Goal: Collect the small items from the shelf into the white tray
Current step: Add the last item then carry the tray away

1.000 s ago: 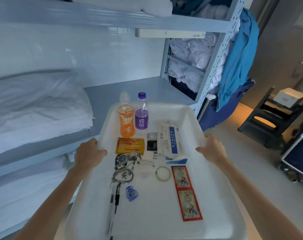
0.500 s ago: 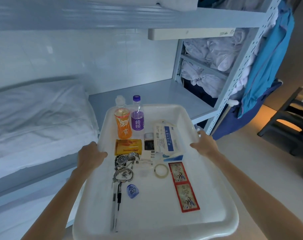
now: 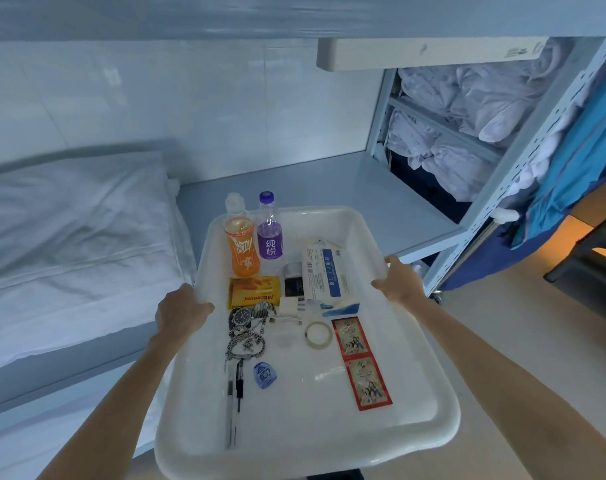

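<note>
I hold the white tray (image 3: 412,403) in front of me over the edge of the grey shelf (image 3: 346,188). My left hand (image 3: 180,311) grips its left rim and my right hand (image 3: 397,280) grips its right rim. Inside stand an orange drink bottle (image 3: 241,247) and a purple-labelled water bottle (image 3: 269,237). Also in the tray lie an orange snack packet (image 3: 255,292), a mask packet (image 3: 326,271), a wristwatch (image 3: 244,316), a bracelet (image 3: 247,346), pens (image 3: 233,403), a tape ring (image 3: 318,335), a blue tag (image 3: 264,375) and a red photo strip (image 3: 360,362).
Folded white bedding (image 3: 69,230) fills the shelf to the left. A metal rack (image 3: 502,150) with bundled white linen (image 3: 468,109) stands to the right, with a blue cloth bag (image 3: 571,174) hanging on it. A shelf board (image 3: 294,12) runs overhead. A dark stand (image 3: 599,271) is far right.
The view has swung left and closer to the shelf, so the rack and blue bag sit farther right. Both hands keep their grip on the tray rims; the items inside have not shifted.
</note>
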{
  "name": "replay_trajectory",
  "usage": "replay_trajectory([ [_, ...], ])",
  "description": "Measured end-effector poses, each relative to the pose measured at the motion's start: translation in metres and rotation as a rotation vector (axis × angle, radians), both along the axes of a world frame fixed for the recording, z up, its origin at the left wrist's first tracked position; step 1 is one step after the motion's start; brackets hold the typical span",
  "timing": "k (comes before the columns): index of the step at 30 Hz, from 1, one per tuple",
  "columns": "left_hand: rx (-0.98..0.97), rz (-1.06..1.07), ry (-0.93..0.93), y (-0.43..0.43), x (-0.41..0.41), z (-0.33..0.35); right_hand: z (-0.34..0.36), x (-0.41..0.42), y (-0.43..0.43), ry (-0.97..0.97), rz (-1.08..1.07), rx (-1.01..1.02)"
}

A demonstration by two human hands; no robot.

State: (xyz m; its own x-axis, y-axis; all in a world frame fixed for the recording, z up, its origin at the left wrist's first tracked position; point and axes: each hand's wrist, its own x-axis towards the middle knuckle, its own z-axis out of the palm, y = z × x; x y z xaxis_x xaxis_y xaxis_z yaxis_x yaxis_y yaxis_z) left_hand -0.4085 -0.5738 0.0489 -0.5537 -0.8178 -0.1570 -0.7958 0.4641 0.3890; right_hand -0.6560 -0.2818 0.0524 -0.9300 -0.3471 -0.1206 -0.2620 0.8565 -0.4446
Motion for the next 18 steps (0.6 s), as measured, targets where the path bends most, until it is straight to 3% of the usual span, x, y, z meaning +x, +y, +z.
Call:
replay_trajectory([
  [8, -0.007, 0.053, -0.002, -0.014, -0.051, -0.017, -0.019, -0.052, -0.019, -0.043, 0.042, 0.039],
  [18, 0.041, 0.117, 0.130, -0.006, -0.112, -0.045, -0.033, -0.116, -0.042, -0.073, 0.038, 0.106],
])
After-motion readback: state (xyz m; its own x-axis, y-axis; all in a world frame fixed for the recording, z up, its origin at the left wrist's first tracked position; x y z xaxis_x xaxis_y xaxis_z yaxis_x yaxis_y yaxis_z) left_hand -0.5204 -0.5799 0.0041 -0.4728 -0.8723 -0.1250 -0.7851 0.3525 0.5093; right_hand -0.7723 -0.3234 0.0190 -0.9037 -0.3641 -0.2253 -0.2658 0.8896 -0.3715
